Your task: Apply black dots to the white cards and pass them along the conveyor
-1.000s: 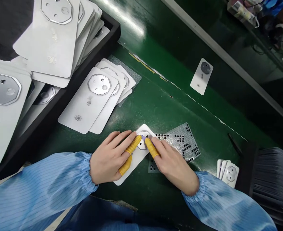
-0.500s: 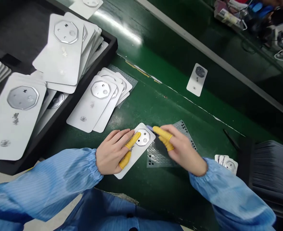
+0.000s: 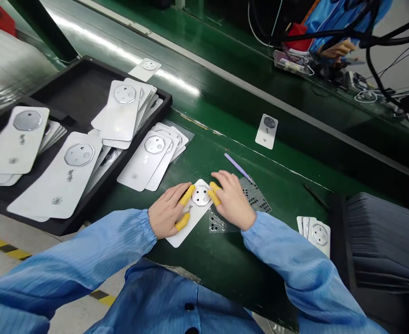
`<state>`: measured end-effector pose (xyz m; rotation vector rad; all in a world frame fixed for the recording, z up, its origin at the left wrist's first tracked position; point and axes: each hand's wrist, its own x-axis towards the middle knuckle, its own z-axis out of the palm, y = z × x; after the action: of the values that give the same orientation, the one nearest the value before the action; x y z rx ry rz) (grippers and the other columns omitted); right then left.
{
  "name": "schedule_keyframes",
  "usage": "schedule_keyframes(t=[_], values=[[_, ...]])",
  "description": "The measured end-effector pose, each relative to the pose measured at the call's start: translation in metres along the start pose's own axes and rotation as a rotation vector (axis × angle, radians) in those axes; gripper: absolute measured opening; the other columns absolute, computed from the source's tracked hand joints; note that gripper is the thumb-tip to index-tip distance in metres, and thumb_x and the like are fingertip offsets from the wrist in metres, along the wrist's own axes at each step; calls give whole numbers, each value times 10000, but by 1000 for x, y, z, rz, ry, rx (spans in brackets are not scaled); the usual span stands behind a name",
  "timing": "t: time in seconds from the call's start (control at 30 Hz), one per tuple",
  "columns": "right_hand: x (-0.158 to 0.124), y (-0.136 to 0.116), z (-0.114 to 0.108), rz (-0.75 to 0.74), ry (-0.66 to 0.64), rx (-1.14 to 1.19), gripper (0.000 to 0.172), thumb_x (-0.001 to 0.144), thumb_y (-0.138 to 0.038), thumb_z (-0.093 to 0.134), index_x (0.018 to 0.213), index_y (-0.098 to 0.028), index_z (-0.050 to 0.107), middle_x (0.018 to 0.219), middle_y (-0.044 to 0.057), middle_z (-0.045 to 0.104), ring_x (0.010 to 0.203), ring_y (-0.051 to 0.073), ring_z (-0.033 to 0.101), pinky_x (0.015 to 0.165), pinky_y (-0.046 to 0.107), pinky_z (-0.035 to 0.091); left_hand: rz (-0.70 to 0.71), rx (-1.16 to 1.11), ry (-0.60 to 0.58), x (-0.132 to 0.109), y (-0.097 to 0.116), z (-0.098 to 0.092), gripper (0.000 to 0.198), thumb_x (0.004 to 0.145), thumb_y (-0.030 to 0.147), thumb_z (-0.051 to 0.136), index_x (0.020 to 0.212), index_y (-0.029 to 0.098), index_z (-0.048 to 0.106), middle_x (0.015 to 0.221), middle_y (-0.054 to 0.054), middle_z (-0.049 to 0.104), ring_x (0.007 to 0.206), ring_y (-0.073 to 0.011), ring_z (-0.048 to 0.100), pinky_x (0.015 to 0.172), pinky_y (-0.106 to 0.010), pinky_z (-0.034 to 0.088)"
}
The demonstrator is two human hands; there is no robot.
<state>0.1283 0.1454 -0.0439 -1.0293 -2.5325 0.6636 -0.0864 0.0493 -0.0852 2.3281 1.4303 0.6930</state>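
A white phone back cover (image 3: pixel 181 237) with an octagonal camera ring lies slanted on the green bench. Dark dots show inside the ring. My left hand (image 3: pixel 166 211) holds the cover down from its left side, yellow finger cots on index finger and thumb. At the ring's right edge, my right hand (image 3: pixel 234 200) touches the cover with cot-covered fingertips; its other fingers are stretched out and it grips nothing. Purple tweezers (image 3: pixel 238 166) rest beyond the right hand, tip over a clear sheet of small black dots (image 3: pixel 256 197), which that hand partly covers.
Left stands a black tray (image 3: pixel 82 74) with several piles of covers. Beside it lies a small stack of covers (image 3: pixel 143 162). One cover (image 3: pixel 267 132) lies farther back. At right, a few covers (image 3: pixel 319 235) lie near a black box of grey dividers (image 3: pixel 385 241).
My right hand has let go of the purple tweezers, which now lie on the bench, and has moved left onto the cover's edge. My left hand stays on the cover. The view has shifted.
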Motion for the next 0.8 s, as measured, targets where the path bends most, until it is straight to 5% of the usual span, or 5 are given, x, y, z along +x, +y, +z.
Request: schedule_keyframes(t=[0.17,0.3,0.43,0.63,0.8], values=[[3,-13,13,135,19,271,124,814,-154,553,853,-147,671,1177,147,618,1155,287,519,1036,505,417,-115,-174,6,-2,1,1,463,891,285,499,1242,-13,545,1474,-312,360,1399,-395,293,1140,-587,244],[24,-7,5,269,58,432,90,820,-248,583,824,-168,623,877,74,668,795,186,635,772,397,560,-208,-325,-30,9,-2,-14,580,880,359,547,1323,-9,482,1409,-319,457,1318,-401,433,1068,-624,343],[24,-27,-36,349,8,700,313,842,-320,575,1121,-185,533,651,-35,607,456,94,530,426,226,481,-265,-591,-158,33,8,-60,568,866,437,573,1298,69,548,1076,-186,728,927,-303,716,760,-453,602],[-33,-94,-115,473,27,1372,432,819,-335,659,1197,-223,480,572,-72,618,384,69,543,375,145,436,-607,-1296,-539,66,65,-151,362,634,293,821,957,140,762,763,-48,773,630,-179,724,491,-182,547],[-74,-125,-138,519,62,1499,561,846,-407,640,1327,-269,385,490,-83,600,342,79,542,352,123,406,-635,-1376,-711,80,99,-175,359,607,220,794,949,118,749,748,-34,772,625,-188,727,452,-186,535]])
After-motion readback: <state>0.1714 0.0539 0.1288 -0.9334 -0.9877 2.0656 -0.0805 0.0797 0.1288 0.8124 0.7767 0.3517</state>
